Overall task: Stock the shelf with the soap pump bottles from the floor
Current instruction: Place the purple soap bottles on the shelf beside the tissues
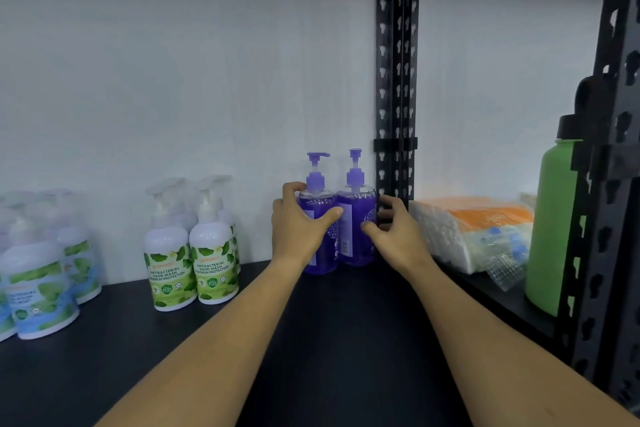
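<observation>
Two purple soap pump bottles stand side by side at the back of the black shelf (339, 329), next to the black upright post. My left hand (298, 225) grips the left purple bottle (320, 253), fingers round its shoulder and thumb across its front. My right hand (394, 229) sits by the right purple bottle (356, 218) with curled fingers; its thumb touches the bottle's front, and the fingers look slightly off its side. Both bottles are upright on the shelf.
White pump bottles with green labels (194, 260) stand in the shelf's middle, and blue-green labelled ones (38, 288) at the far left. Beyond the post (396, 80), the neighbouring bay holds wrapped packs (474, 232) and a green flask (554, 225).
</observation>
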A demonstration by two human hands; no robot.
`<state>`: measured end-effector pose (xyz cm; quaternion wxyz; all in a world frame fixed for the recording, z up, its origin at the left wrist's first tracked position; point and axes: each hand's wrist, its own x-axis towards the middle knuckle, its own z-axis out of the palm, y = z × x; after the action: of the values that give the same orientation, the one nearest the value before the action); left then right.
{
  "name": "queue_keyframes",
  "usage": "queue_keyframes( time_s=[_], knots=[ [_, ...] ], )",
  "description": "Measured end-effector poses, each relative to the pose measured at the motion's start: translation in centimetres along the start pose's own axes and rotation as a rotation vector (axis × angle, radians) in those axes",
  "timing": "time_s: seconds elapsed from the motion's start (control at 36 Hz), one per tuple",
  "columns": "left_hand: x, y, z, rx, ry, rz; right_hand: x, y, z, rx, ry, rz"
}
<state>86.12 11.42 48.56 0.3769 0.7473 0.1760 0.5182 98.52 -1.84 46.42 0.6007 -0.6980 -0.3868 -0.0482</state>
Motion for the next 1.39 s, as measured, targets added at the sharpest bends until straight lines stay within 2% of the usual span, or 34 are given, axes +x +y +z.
queue_keyframes(
  time_s=[0.14,0.31,0.39,0.5,0.61,0.97,1.14,1.39],
  knots=[
    [0.1,-0.4,-0.4,-0.053,-0.027,-0.010,0.3,0.1,0.0,0.000,-0.003,-0.002],
    [0.2,-0.9,-1.8,-0.258,-0.203,-0.101,0.4,0.2,0.1,-0.004,-0.032,-0.008],
    [-0.1,-0.6,-1.5,-0.199,-0.197,-0.064,0.4,0.1,0.2,-0.003,-0.031,-0.020],
    [-0.7,-0.6,-0.9,0.028,-0.010,0.015,0.3,0.1,0.1,-0.001,-0.020,-0.035],
    [-1.4,-0.7,-0.5,0.127,0.006,0.036,0.1,0.0,0.3,-0.001,-0.039,-0.057],
    [-0.8,-1.5,-1.6,-0.077,-0.154,-0.015,0.2,-0.5,0.5,0.001,-0.047,-0.069],
    [-1.3,-1.8,-0.6,0.119,-0.076,-0.002,0.2,-0.5,0.5,-0.010,-0.036,-0.078],
    [-0.6,-2.8,-1.2,0.036,-0.150,0.003,0.4,-0.6,0.5,-0.022,-0.028,-0.090]
  ],
)
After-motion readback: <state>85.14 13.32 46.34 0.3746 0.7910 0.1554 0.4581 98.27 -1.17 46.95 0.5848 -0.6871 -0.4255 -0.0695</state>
